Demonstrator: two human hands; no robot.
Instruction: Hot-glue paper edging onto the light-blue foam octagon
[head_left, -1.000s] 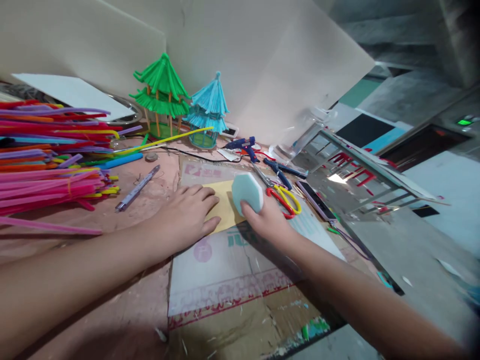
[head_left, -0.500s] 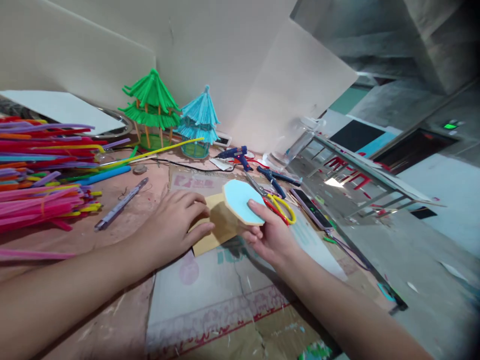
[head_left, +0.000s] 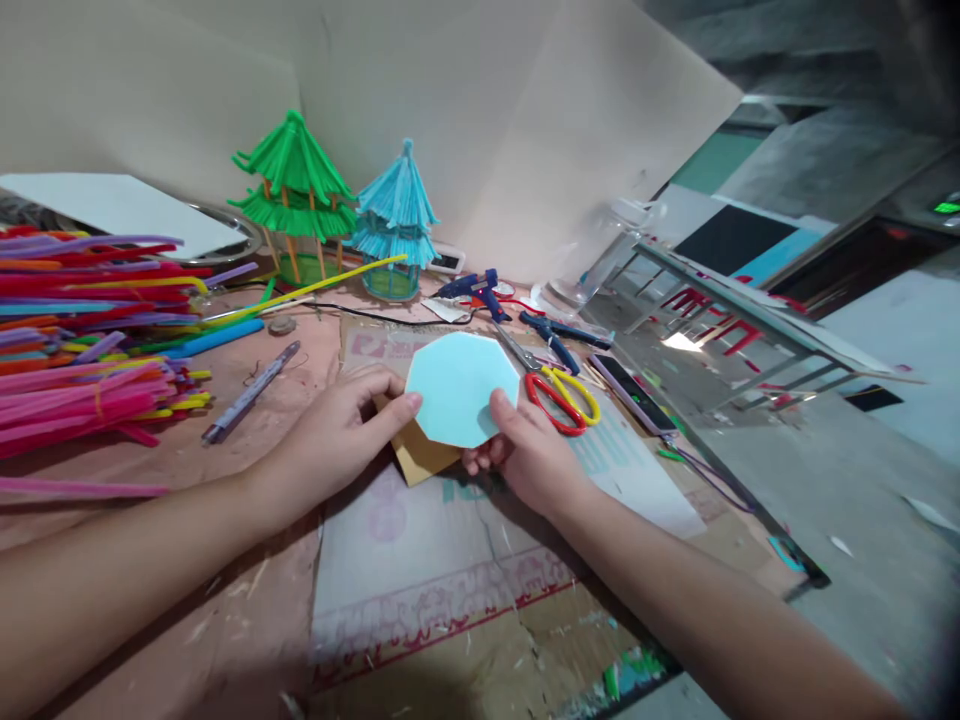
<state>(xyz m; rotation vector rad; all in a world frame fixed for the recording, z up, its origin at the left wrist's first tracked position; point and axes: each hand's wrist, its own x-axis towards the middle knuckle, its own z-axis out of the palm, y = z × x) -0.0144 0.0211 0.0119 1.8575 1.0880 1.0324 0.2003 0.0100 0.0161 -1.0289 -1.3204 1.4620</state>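
Observation:
A light blue octagonal foam piece [head_left: 461,387] is held flat above a tan cardboard piece [head_left: 421,458] on the table. My right hand [head_left: 525,460] grips the octagon's lower right edge, thumb on top. On the other side, my left hand [head_left: 337,435] touches its left edge with the thumb and rests on the cardboard. Both lie over a printed flattened carton [head_left: 480,530].
Bundles of coloured pipe cleaners [head_left: 82,330] fill the left. A green pagoda model [head_left: 294,195] and a blue one [head_left: 396,220] stand at the back. A glue gun [head_left: 474,290], pliers [head_left: 559,335], red-yellow scissors [head_left: 561,395], a phone [head_left: 634,393] and a pen [head_left: 251,390] lie around.
The right hand turned the octagon from on edge to flat and brought it left over the cardboard. The left hand's thumb came up to touch its edge.

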